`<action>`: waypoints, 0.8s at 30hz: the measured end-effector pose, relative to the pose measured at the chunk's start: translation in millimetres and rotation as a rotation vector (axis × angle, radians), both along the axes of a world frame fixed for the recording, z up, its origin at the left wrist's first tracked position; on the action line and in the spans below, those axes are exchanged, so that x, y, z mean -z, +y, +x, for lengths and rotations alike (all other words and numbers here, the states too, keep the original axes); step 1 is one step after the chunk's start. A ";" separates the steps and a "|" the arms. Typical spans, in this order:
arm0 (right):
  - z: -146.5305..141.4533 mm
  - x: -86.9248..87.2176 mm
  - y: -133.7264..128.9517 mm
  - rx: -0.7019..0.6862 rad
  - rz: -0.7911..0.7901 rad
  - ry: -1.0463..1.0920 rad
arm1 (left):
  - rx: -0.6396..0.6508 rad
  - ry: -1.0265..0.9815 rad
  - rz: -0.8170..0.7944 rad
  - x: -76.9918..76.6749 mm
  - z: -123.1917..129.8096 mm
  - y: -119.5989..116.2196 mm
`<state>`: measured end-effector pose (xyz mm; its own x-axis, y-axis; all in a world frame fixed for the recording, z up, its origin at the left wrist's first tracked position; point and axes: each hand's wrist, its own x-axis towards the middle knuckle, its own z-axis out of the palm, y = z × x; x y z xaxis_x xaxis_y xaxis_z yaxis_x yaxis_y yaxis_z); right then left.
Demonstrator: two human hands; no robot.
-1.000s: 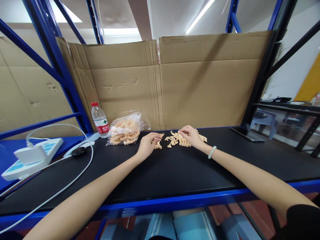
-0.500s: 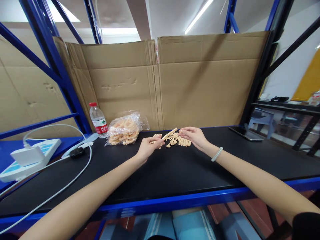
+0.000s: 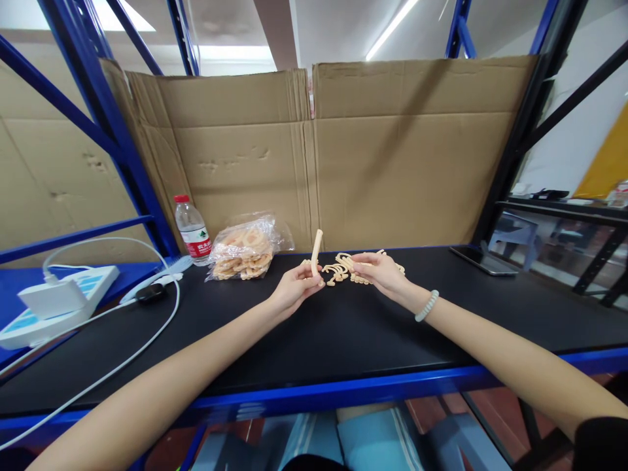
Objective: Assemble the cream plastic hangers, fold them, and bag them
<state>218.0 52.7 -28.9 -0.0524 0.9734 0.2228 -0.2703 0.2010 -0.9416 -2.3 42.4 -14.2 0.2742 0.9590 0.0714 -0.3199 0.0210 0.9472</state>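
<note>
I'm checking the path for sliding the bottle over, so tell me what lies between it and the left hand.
The clear bag of pale pieces lies between the bottle and left hand, in the head view.

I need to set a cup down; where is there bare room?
The black table is bare between left hand, right hand and blue edge, and from the pieces to the phone. It's crowded around both hands, at bag and bottle, and inside the cable's loop.
</note>
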 end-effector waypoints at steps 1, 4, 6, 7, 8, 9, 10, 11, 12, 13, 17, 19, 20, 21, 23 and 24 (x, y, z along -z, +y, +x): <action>-0.4 0.6 -0.8 -0.005 -0.011 0.024 | 0.014 0.000 0.020 1.7 0.3 -0.4; -2.1 1.2 -3.7 -0.055 -0.017 0.073 | 0.030 0.027 0.075 6.7 1.0 -1.6; -3.6 0.8 -5.3 -0.109 -0.022 0.058 | 0.034 0.061 0.100 9.1 1.9 -2.7; -4.4 0.6 -6.0 -0.130 -0.027 0.040 | 0.039 0.077 0.114 9.9 2.5 -3.4; -5.2 0.3 -6.6 -0.147 -0.034 0.021 | 0.047 0.094 0.129 10.4 3.2 -4.2; -6.1 -0.1 -7.2 -0.159 -0.041 0.005 | 0.058 0.113 0.146 10.9 3.8 -5.0; -7.0 -0.4 -8.0 -0.173 -0.046 -0.007 | 0.067 0.133 0.163 11.2 4.4 -5.7; -8.0 -0.8 -8.8 -0.186 -0.050 -0.017 | 0.070 0.151 0.183 11.4 4.7 -6.3; -8.9 -1.1 -9.9 -0.201 -0.053 -0.027 | 0.071 0.168 0.204 11.6 5.0 -6.8; -9.9 -1.5 -11.0 -0.219 -0.056 -0.038 | 0.067 0.187 0.229 11.7 5.0 -7.0; -13.5 -2.5 -16.7 -0.291 -0.062 -0.085 | 0.032 0.287 0.375 11.6 4.5 -6.3; -15.1 -2.7 -19.2 -0.332 -0.053 -0.087 | 0.013 0.334 0.468 11.3 4.5 -5.7; -15.7 -2.7 -20.3 -0.351 -0.047 -0.081 | 0.005 0.356 0.513 11.3 4.5 -5.5; -16.2 -2.9 -21.1 -0.368 -0.043 -0.073 | -0.003 0.378 0.554 11.3 4.6 -5.5; -16.8 -3.3 -22.1 -0.387 -0.042 -0.065 | -0.018 0.418 0.616 11.5 4.6 -6.0; -17.0 -3.5 -22.3 -0.392 -0.044 -0.066 | -0.026 0.434 0.636 11.8 4.5 -6.4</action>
